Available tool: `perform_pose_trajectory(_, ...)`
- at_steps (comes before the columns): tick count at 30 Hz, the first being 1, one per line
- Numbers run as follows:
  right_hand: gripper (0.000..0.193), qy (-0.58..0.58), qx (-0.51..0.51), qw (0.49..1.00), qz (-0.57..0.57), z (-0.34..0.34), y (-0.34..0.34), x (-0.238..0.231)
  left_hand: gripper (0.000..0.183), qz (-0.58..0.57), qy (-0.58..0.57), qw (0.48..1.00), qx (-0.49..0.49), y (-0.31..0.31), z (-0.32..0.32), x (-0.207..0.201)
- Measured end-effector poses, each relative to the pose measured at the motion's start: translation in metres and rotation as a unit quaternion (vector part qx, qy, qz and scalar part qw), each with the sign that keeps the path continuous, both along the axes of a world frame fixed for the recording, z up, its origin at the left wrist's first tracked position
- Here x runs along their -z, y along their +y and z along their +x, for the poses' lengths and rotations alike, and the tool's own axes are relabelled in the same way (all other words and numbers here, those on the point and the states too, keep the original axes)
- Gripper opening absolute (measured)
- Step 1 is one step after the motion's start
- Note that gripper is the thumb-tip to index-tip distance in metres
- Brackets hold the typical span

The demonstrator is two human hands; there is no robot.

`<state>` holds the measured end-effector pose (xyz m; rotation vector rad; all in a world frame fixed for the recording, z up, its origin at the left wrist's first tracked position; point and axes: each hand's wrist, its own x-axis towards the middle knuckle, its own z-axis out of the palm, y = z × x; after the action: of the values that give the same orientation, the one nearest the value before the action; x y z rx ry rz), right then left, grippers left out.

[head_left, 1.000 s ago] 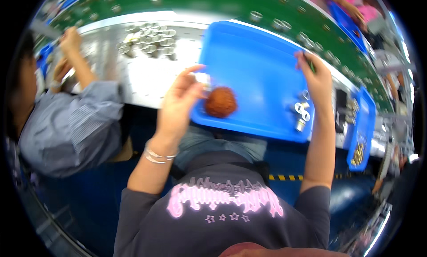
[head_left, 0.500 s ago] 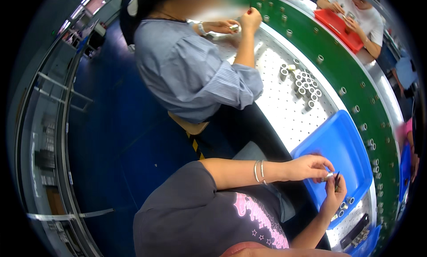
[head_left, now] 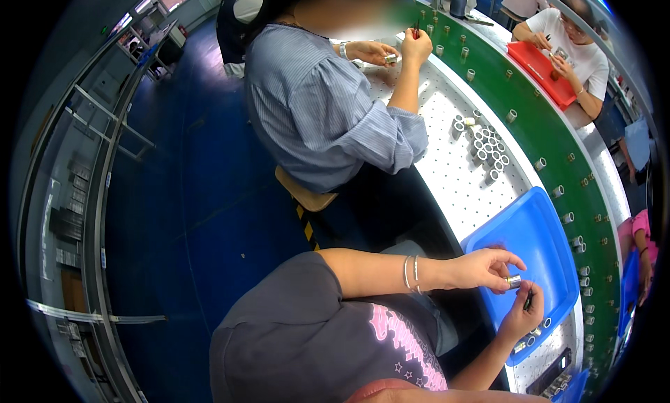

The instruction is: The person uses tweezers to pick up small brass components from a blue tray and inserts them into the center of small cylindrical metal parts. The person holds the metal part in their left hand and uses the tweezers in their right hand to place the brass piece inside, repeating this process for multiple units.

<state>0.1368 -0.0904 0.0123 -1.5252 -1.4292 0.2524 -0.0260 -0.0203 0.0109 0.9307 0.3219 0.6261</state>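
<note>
My left hand (head_left: 485, 269), with two silver bangles on its wrist, is above a blue tray (head_left: 474, 244). Its thumb and fingers pinch a small shiny metal sleeve (head_left: 514, 282). Just below it, my right hand (head_left: 518, 321) is closed around a dark, thin pointed tool (head_left: 528, 298), whose exact kind is hard to make out. The tool's tip is close to the sleeve; contact between them cannot be judged. Several metal sleeves (head_left: 532, 340) lie in the tray's near corner, beside my right wrist.
A green conveyor belt (head_left: 525, 138) carrying metal sleeves curves past the tray. More sleeves (head_left: 492, 148) are grouped on the perforated white table (head_left: 447, 169). One co-worker in a striped shirt (head_left: 314, 110) sits alongside; another works over a red tray (head_left: 541, 71) across the belt.
My right hand has drawn slightly down and away from my left, exposing more of the metal sleeve. The whole view has shifted a little.
</note>
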Motion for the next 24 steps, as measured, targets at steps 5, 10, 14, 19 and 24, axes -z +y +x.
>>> perform_pose_trajectory(5, 0.016, 0.116, 0.005, 0.993, -0.011, 0.009, -0.004, 0.005, 0.044, -0.016, 0.008, 1.0, 0.009, -0.003, 0.0, 0.0)
perform_pose_trajectory(10, 0.017, 0.38, -0.032, 0.924, -0.026, 0.008, -0.006, 0.001, 0.044, -0.041, -0.009, 0.999, -0.003, -0.004, 0.005, 0.001)
perform_pose_trajectory(14, 0.017, 0.361, -0.037, 0.932, -0.02, -0.001, -0.007, 0.002, 0.042, -0.035, -0.025, 0.999, -0.013, -0.003, 0.007, 0.002)
perform_pose_trajectory(19, 0.018, 0.359, 0.016, 0.933, -0.003, -0.01, -0.003, -0.001, 0.042, -0.051, -0.018, 0.998, -0.016, 0.0, 0.008, -0.003)
perform_pose_trajectory(24, 0.014, 0.33, -0.009, 0.944, -0.024, -0.005, 0.003, 0.005, 0.04, -0.053, -0.023, 0.998, -0.018, 0.006, 0.005, 0.001)
